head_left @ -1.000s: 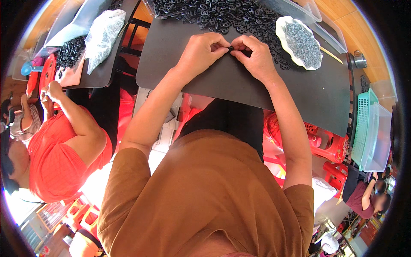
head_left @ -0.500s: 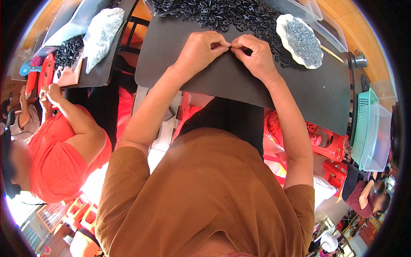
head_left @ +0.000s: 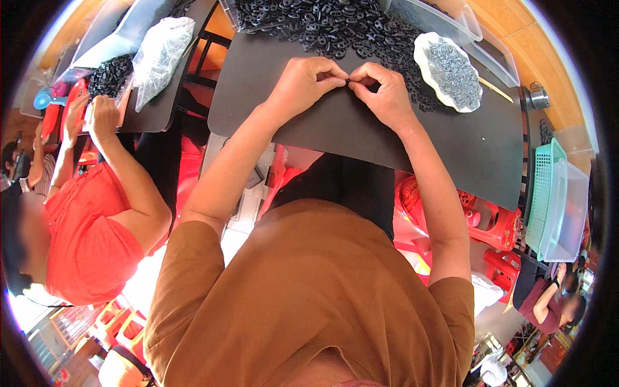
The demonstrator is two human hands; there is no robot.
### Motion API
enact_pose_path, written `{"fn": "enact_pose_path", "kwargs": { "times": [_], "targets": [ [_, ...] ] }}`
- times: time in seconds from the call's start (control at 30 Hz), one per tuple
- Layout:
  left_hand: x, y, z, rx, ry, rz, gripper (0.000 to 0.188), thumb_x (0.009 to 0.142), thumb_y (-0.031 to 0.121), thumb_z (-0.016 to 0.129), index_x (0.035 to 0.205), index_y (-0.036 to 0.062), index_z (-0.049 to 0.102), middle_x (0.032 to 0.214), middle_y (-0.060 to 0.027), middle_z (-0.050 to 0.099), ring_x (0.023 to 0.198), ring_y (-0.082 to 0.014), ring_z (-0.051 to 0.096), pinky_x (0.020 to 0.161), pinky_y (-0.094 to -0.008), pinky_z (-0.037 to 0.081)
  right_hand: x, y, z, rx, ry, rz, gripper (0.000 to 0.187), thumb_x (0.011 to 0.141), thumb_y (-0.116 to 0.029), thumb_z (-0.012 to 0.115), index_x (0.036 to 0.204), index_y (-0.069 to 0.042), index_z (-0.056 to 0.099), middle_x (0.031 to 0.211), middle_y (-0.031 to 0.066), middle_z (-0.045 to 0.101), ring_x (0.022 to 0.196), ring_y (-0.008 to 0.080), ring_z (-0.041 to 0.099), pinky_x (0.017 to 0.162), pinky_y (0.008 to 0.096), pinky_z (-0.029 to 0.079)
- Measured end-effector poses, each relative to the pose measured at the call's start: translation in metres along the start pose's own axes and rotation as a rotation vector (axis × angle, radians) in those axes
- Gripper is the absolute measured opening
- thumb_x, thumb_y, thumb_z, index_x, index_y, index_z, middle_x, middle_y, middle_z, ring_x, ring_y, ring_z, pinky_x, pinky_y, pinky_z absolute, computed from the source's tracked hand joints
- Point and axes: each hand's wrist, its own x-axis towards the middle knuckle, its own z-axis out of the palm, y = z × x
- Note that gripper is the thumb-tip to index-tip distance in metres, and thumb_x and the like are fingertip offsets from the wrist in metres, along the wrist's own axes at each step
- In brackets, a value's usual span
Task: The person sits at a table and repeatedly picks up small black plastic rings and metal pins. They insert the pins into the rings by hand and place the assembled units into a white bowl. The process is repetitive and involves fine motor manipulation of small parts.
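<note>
Over the dark table [head_left: 464,161], my left hand [head_left: 303,82] and my right hand [head_left: 385,93] meet with thumbs and index fingertips pinched together. A tiny black piece [head_left: 348,81] shows between the fingertips, mostly hidden by them. Just beyond lies a wide pile of small black pieces with holes [head_left: 335,29], spilling toward the right. Beside my right hand stands a white scalloped dish [head_left: 422,59] full of tiny silvery metal parts [head_left: 453,71], too small to name.
Clear plastic bins [head_left: 438,16] stand behind the pile. A thin stick [head_left: 496,90] pokes out beside the dish. Farther right are a metal cup [head_left: 539,97] and a green basket [head_left: 543,193]. At left, a person in red [head_left: 97,232] works at another table with a plastic bag [head_left: 161,61] on it.
My hands stay pinched together, sitting slightly lower in the view along with the table. The person at left has raised and separated their hands.
</note>
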Motion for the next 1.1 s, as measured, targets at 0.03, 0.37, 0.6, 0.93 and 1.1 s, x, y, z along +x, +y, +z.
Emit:
{"fn": "enact_pose_path", "kwargs": {
  "times": [0.03, 0.37, 0.6, 0.93, 1.1],
  "targets": [
    [-0.001, -0.001, -0.002, -0.045, 0.018, -0.009, 0.011, 0.085, 0.007, 0.070, 0.095, 0.0021, 0.073, 0.083, -0.0025, 0.070, 0.074, -0.0075, 0.062, 0.069, -0.0238, 0.051, -0.001, 0.000, -0.001, 0.078, -0.006, 0.070, 0.009, 0.080, 0.000, 0.068, 0.088, -0.002, 0.063, 0.079, 0.0022, 0.065, 0.071, 0.0102, 0.062, 0.068, 0.0246, 0.050],
    [-0.007, -0.019, -0.033, 0.219, 0.343, 0.004, 0.017, 0.085, 0.010, 0.070, 0.102, 0.0061, 0.072, 0.089, -0.0051, 0.070, 0.075, -0.0115, 0.063, 0.068, -0.0256, 0.050, 0.020, 0.006, -0.098, 0.199, -0.332, 0.416, 0.016, 0.086, -0.008, 0.062, 0.102, -0.003, 0.065, 0.086, 0.0001, 0.062, 0.075, 0.0070, 0.059, 0.072, 0.0225, 0.049],
    [-0.009, -0.003, -0.029, 0.499, 0.169, 0.135, 0.020, 0.081, 0.014, 0.072, 0.099, 0.0064, 0.071, 0.089, -0.0091, 0.064, 0.081, -0.0257, 0.061, 0.075, -0.0350, 0.050, 0.072, 0.042, -0.170, 0.230, -0.014, 0.414, 0.016, 0.083, -0.014, 0.065, 0.098, -0.007, 0.066, 0.083, -0.0016, 0.062, 0.074, 0.0059, 0.058, 0.069, 0.0212, 0.047],
    [-0.005, -0.005, -0.021, 0.408, 0.103, 0.113, 0.013, 0.083, 0.009, 0.068, 0.095, 0.0052, 0.070, 0.095, -0.0093, 0.065, 0.092, -0.0283, 0.060, 0.081, -0.0375, 0.048, 0.101, 0.070, -0.190, 0.404, 0.267, 0.252, 0.025, 0.081, -0.011, 0.069, 0.105, -0.005, 0.065, 0.097, 0.0035, 0.066, 0.083, 0.0106, 0.062, 0.074, 0.0233, 0.049],
    [-0.009, 0.002, -0.018, 0.437, 0.213, 0.117, 0.013, 0.083, 0.008, 0.068, 0.096, 0.0057, 0.071, 0.102, -0.0087, 0.064, 0.100, -0.0291, 0.059, 0.088, -0.0380, 0.047, 0.100, 0.063, -0.176, 0.107, 0.449, 0.123, 0.035, 0.082, -0.012, 0.070, 0.116, -0.004, 0.063, 0.105, 0.0049, 0.067, 0.089, 0.0142, 0.063, 0.079, 0.0258, 0.050]
  ]
}}
